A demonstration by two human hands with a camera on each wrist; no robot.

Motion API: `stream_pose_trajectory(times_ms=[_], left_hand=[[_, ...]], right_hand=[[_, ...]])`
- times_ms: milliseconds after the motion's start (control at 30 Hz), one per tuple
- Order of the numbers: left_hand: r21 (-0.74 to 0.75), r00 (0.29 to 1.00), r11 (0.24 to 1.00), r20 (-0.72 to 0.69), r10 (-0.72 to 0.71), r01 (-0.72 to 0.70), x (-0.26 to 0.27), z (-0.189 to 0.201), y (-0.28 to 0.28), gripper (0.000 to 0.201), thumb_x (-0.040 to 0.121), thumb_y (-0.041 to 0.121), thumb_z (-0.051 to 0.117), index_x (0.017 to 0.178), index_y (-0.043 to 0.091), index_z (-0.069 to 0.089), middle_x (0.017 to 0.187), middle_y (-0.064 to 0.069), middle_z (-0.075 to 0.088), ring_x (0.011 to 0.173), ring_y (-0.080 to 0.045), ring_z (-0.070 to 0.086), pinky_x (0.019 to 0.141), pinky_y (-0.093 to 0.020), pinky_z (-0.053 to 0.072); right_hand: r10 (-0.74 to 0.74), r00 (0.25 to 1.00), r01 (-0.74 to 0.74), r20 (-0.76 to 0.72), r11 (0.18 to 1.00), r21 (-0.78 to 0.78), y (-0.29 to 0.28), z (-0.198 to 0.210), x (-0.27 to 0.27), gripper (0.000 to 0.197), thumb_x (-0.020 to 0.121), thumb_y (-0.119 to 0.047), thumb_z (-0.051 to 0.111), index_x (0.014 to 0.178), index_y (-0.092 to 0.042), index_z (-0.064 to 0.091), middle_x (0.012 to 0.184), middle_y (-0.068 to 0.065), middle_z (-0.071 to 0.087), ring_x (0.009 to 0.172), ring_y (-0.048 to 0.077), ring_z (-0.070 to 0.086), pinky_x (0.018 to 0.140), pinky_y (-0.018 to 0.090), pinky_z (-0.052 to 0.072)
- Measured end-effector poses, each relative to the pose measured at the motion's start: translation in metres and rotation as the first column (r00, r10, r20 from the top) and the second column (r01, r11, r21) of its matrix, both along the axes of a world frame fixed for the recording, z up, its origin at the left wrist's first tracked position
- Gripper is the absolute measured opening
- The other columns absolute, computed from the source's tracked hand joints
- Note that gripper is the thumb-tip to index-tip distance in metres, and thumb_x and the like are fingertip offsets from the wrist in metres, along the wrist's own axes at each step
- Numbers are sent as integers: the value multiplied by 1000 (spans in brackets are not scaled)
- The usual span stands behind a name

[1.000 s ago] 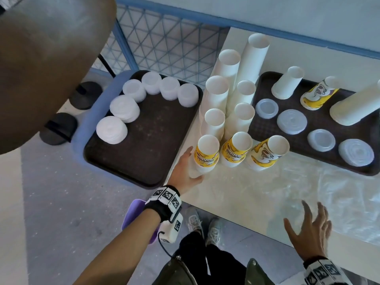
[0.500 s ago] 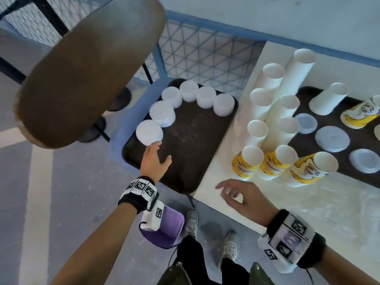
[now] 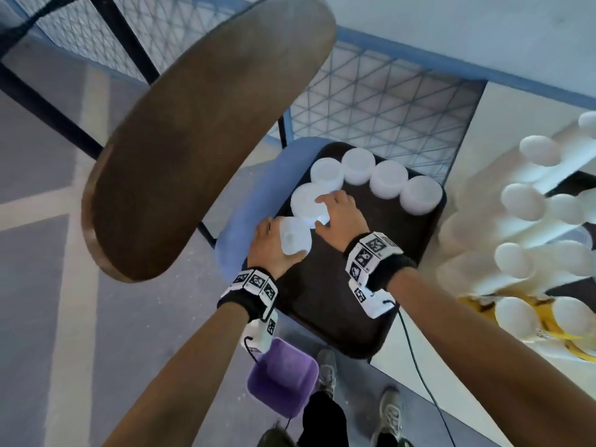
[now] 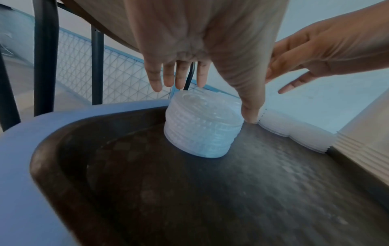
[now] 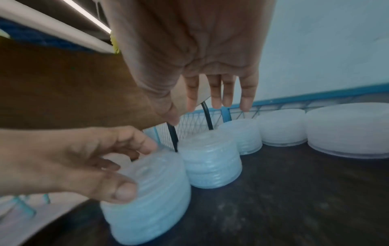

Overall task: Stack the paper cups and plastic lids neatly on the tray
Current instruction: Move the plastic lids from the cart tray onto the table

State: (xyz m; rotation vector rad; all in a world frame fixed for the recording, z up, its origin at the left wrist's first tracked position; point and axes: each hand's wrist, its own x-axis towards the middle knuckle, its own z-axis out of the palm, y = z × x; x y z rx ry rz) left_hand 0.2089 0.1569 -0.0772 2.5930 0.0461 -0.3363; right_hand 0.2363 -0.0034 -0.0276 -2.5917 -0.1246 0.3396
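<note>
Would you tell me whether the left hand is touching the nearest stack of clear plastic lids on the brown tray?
Touching. The right wrist view shows the left hand with its thumb pressed against the nearest stack of clear plastic lids.

Ribbed translucent plastic lids (image 5: pixel 147 196), textured tray (image 4: pixel 210 191)

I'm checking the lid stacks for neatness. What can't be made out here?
- Lid count per stack: ridges blur, left wrist view.
- Stack under the right hand: partly covered, head view.
- Paper cups: overexposed, cut by the right edge, head view.
- Left hand grip: motion-blurred, right wrist view.
</note>
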Motion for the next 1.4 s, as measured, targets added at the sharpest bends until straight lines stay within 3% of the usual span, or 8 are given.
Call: stream_pose_trajectory(times_ms=[200, 400, 600, 767, 967, 1100, 1233, 1400], left_hand=[[20, 999, 1000, -35, 12, -11, 9, -15, 3, 91, 63, 48, 77, 134, 14, 32, 144, -12, 32, 134, -31, 27, 104, -47, 34], [41, 1000, 999, -22, 4, -3, 9, -15, 2, 88, 61, 47, 78, 130, 15, 35, 135, -6, 42, 125, -29, 38, 98, -42, 39], [97, 996, 993, -67, -65, 72, -10, -12, 7, 96, 62, 48, 76, 139, 19, 26, 141, -3, 38, 129, -25, 35, 102, -40, 38], [96, 988, 990, -124, -94, 106, -26, -11, 8, 103, 63, 44, 75, 144, 20, 17, 143, -5, 32, 130, -26, 33, 100, -41, 39], [104, 975, 989, -207, -78, 101, -30, -10, 1, 106, 61, 40, 76, 144, 25, 12, 143, -7, 22, 131, -30, 27, 100, -46, 38], [126, 976, 989, -212, -55, 82, -29, -12, -5, 112, 58, 42, 80, 144, 25, 11, 143, -7, 22, 132, -29, 26, 103, -47, 35], [155, 976, 985, -216, -39, 74, -29, -17, -9, 111, 56, 41, 82, 142, 25, 13, 139, -7, 26, 129, -29, 30, 102, -46, 36], [181, 974, 981, -225, -33, 75, -27, -20, -10, 105, 57, 36, 81, 139, 25, 17, 136, -6, 28, 125, -30, 33, 97, -45, 39]], right_hand=[[270, 962, -266, -35, 907, -328, 7, -23, 39, 53, 90, -26, 51, 140, -19, 34, 155, 7, 16, 143, 25, 13, 112, 43, 20], [393, 915, -395, -90, 830, -394, 19, -29, 58, 61, 90, -32, 53, 143, -19, 26, 157, 7, 10, 144, 25, 10, 114, 48, 13], [423, 892, -447, -156, 781, -436, 25, -34, 69, 72, 86, -34, 58, 144, -17, 19, 155, 8, 17, 145, 24, 7, 116, 50, 7], [396, 907, -419, -142, 817, -396, 21, -35, 61, 73, 82, -38, 63, 142, -21, 24, 147, 9, 30, 141, 26, 17, 115, 48, 12], [296, 938, -341, -180, 880, -332, 9, -36, 30, 87, 68, -40, 75, 139, -23, 28, 135, 12, 34, 125, 31, 36, 108, 44, 30], [201, 949, -268, -241, 920, -285, 3, -38, 15, 95, 59, -34, 81, 138, -25, 30, 134, 11, 26, 122, 31, 34, 96, 45, 43], [167, 943, -260, -289, 910, -322, 3, -42, 12, 102, 57, -33, 84, 139, -25, 23, 146, 13, 13, 131, 35, 26, 98, 51, 40], [126, 946, -230, -298, 910, -345, 5, -47, 10, 104, 57, -28, 83, 139, -24, 20, 140, 13, 23, 126, 33, 32, 93, 48, 44]])
